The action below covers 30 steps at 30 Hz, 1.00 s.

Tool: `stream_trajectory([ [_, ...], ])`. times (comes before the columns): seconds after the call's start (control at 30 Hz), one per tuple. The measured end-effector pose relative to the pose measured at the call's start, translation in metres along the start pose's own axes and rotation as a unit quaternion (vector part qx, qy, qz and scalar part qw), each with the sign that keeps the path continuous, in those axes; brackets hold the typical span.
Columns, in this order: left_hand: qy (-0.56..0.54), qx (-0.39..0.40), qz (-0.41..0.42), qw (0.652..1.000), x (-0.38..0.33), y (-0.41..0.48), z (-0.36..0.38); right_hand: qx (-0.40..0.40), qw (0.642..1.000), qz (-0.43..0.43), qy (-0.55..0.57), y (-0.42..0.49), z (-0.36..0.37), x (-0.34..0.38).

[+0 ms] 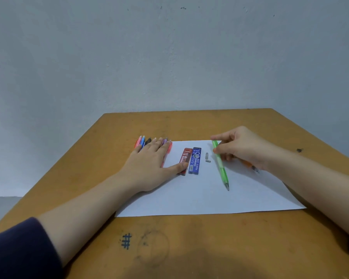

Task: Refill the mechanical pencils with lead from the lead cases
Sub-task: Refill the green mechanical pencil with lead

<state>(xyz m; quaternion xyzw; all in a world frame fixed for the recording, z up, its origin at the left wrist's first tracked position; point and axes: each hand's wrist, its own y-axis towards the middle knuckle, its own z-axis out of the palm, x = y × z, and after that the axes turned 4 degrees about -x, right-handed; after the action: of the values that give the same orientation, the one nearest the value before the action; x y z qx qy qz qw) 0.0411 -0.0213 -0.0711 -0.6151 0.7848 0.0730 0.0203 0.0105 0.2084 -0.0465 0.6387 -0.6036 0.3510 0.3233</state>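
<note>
Ochre desk (189,125), scuffed, inked, against grey wall (169,57).
Bore white sheet (199,198); pinched green pencil (221,168) in right hand (242,148); spread left hand (149,162) flat over coloured pencils (142,140).

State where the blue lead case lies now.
Head view: the blue lead case lies on the white paper, beside the red lead case on its left, two small grey pieces to its right.
</note>
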Motion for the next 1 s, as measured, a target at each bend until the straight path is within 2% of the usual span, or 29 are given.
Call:
stream_trajectory([
  [0.53,0.015,0.018,-0.003,1.0,-0.0014,-0.0002,-0.001,0.022,0.996,-0.015,-0.08,0.0039,0.0028,-0.0061],
  [0.7,0.018,0.019,-0.005,1.0,-0.0011,0.0005,-0.0016,-0.011,0.998,-0.02,-0.063,0.002,0.0023,-0.0034],
  [0.9,0.015,0.003,0.001,1.0,0.004,0.0052,0.0032,-0.05,0.989,-0.121,-0.066,0.0053,0.0057,-0.0034],
  [1.0,0.015,0.004,0.0,1.0,0.0041,0.0057,0.0031,-0.04,0.975,-0.174,-0.135,0.0021,0.0091,-0.001],
])
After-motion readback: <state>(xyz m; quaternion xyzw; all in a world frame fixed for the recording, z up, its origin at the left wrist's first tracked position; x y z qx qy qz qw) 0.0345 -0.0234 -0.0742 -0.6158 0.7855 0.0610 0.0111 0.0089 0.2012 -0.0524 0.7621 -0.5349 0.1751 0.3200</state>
